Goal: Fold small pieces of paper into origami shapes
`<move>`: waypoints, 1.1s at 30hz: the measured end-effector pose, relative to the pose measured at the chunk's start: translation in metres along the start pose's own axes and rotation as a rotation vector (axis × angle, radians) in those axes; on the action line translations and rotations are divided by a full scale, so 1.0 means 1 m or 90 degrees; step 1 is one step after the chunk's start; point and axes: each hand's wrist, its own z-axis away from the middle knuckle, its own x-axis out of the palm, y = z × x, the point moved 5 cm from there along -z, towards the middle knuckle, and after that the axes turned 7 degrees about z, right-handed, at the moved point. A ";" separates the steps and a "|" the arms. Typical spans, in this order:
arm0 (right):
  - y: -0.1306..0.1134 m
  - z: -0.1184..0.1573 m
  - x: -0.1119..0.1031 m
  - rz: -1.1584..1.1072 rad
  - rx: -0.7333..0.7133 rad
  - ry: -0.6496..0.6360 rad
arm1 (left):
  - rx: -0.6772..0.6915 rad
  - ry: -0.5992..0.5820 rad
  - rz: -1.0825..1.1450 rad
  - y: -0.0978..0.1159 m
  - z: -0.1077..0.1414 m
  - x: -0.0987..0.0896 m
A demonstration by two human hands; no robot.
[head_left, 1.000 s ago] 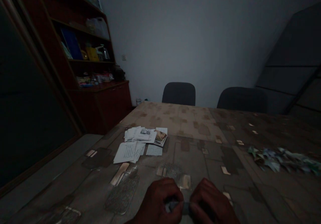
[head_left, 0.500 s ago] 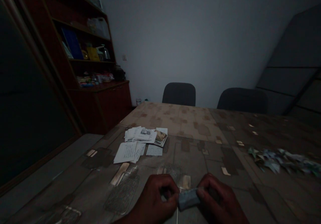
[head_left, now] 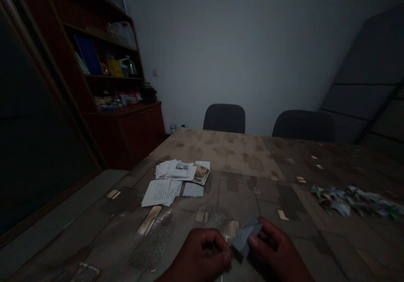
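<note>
A small folded piece of pale paper [head_left: 246, 236] is pinched between the thumb and fingers of my right hand [head_left: 277, 248], low in the middle of the head view. It is tilted, with its upper end pointing up and to the right. Just left of the paper's lower end, my left hand [head_left: 203, 254] is closed, thumb and forefinger together, with nothing visible between them. Farther off on the table, a loose pile of printed paper sheets [head_left: 160, 192] lies to the left. A heap of folded paper pieces [head_left: 353, 200] lies to the right.
A patterned cloth covers the table [head_left: 246, 151]. Two dark chairs [head_left: 224, 118] stand at its far side, before a pale wall. At the left is a reddish wooden cabinet [head_left: 126, 134] with filled shelves. The room is dim.
The folded paper has turned from lying nearly level between both hands to tilting up in my right hand. My left fingers have come off its left end.
</note>
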 end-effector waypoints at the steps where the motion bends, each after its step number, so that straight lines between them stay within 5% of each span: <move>1: -0.001 -0.001 -0.002 -0.008 -0.001 0.004 | 0.006 -0.017 -0.049 0.002 0.002 0.001; 4: -0.002 -0.002 -0.003 0.045 -0.016 -0.005 | 0.054 -0.028 -0.098 0.011 0.004 -0.001; 7: 0.001 0.000 0.000 0.072 -0.037 -0.008 | 0.084 0.022 -0.040 0.012 0.002 -0.007; 11: 0.002 0.006 0.011 0.089 -0.043 -0.038 | 0.103 -0.005 0.024 0.009 -0.002 -0.005; 18: -0.010 0.011 0.016 0.145 -0.066 -0.035 | 0.066 0.031 -0.024 0.011 -0.001 -0.004; 24: -0.020 0.009 0.007 0.255 -0.099 -0.037 | 0.025 -0.063 -0.146 0.013 0.005 0.005; 28: -0.027 0.009 0.006 0.341 -0.167 -0.053 | 0.092 -0.015 -0.145 0.021 0.005 -0.001; 33: -0.028 0.009 0.007 0.400 -0.211 -0.043 | 0.078 0.006 -0.117 0.020 0.002 -0.003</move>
